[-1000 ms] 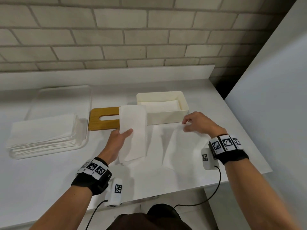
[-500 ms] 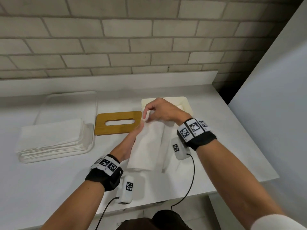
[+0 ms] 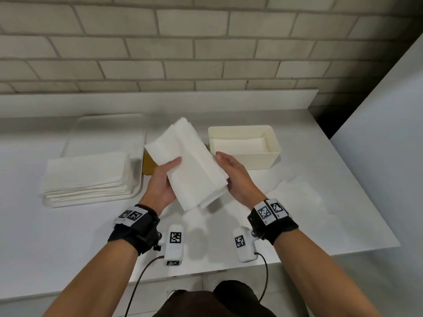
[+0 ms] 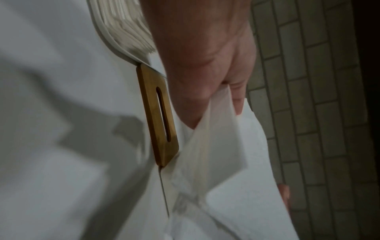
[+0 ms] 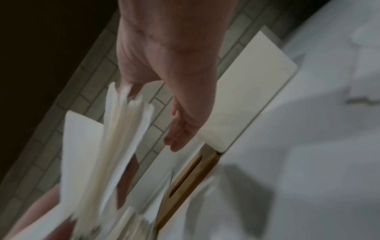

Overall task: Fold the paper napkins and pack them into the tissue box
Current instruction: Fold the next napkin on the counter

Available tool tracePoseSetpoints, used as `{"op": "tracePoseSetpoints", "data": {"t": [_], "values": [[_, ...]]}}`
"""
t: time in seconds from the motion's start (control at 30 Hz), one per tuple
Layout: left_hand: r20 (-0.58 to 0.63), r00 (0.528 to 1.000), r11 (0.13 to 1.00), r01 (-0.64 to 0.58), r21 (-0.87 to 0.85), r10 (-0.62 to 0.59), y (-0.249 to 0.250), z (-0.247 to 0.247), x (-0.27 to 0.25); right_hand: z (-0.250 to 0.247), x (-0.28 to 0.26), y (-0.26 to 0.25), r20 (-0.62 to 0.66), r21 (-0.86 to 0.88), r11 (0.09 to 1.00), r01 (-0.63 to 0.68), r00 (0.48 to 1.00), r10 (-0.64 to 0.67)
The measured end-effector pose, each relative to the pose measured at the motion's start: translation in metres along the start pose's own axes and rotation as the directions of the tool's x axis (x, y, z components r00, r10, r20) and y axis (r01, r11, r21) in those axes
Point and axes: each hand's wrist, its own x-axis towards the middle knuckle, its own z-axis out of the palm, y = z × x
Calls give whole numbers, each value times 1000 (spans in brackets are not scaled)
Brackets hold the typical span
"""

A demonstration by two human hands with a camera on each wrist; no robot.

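A folded bundle of white paper napkins [image 3: 194, 168] is lifted off the table, tilted with its far end up and to the left. My left hand [image 3: 170, 170] grips its left edge, thumb on top and fingers underneath; the left wrist view shows the thumb [image 4: 238, 100] pressing the paper [image 4: 236, 186]. My right hand [image 3: 231, 175] is at the right edge. In the right wrist view its fingers go behind the napkins [image 5: 115, 146] and its thumb [image 5: 179, 139] stretches out, clear of the paper. The cream tissue box [image 3: 258, 160] stands open behind, with napkins lying inside.
The wooden slotted lid [image 4: 158, 113] lies left of the box, mostly hidden by the bundle in the head view. A white tray [image 3: 109, 131] at the left holds a napkin stack [image 3: 87, 172]. A loose napkin [image 3: 295, 197] lies flat at the right, near the table's edge.
The napkin that lay on the table under both hands is now lifted into the air. My right hand moved from its far end to its right edge, and the head camera has tilted.
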Motion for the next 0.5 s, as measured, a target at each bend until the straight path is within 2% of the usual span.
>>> {"op": "tracePoseSetpoints", "data": {"t": [0.13, 0.2, 0.3, 0.5], "values": [[-29, 998, 997, -56, -48, 54, -8, 3, 0, 13, -18, 11, 229, 301, 949, -95, 973, 24], [-28, 997, 996, -72, -56, 71, -14, 3, -1, 18, -24, 16, 272, 366, 921, -137, 962, 35], [-38, 997, 996, -74, -53, 72, -16, -3, -5, 18, -26, 24, 247, 382, 916, -127, 968, 31], [-47, 990, 990, -133, -52, 131, -6, -30, -13, 5, -17, 28, 25, 240, 968, -70, 998, 66]]}}
